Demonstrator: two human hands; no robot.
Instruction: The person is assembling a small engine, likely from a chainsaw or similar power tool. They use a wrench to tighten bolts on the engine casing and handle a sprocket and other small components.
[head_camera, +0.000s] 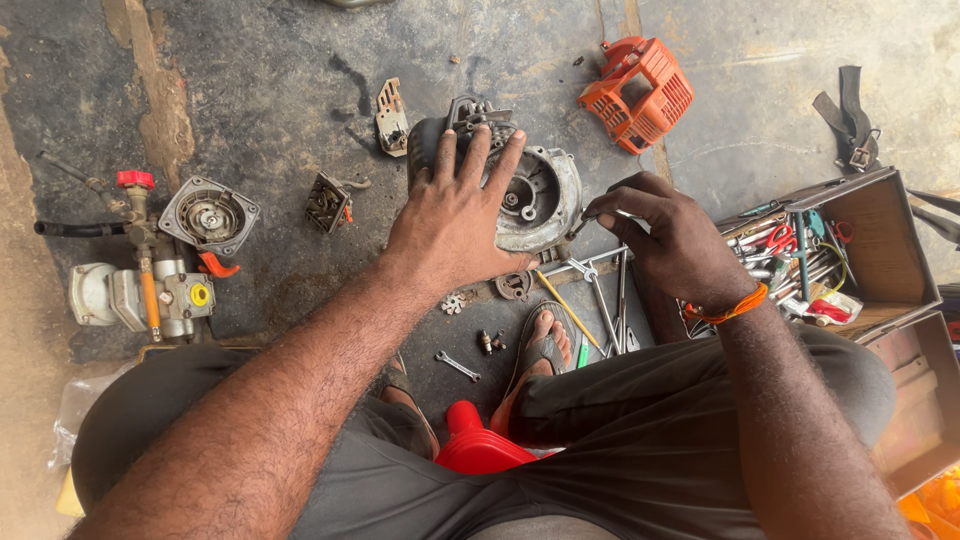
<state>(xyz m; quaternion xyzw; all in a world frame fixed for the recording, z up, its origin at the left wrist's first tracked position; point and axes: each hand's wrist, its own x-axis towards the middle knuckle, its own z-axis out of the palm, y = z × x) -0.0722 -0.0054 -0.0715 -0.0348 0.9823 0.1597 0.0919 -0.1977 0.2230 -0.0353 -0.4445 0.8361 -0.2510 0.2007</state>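
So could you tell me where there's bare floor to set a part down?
Bare floor lies up left, between the pump and the small bracket, and up right between the orange cover and the strap. It is crowded by the wrenches, near the right hand, and toolbox.

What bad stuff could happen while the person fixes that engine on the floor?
The thin tool in the right hand might slip off the engine, since only the left hand steadies it. The small nuts and wrench lie loose by the sandalled foot, so they could get kicked away or stepped on.
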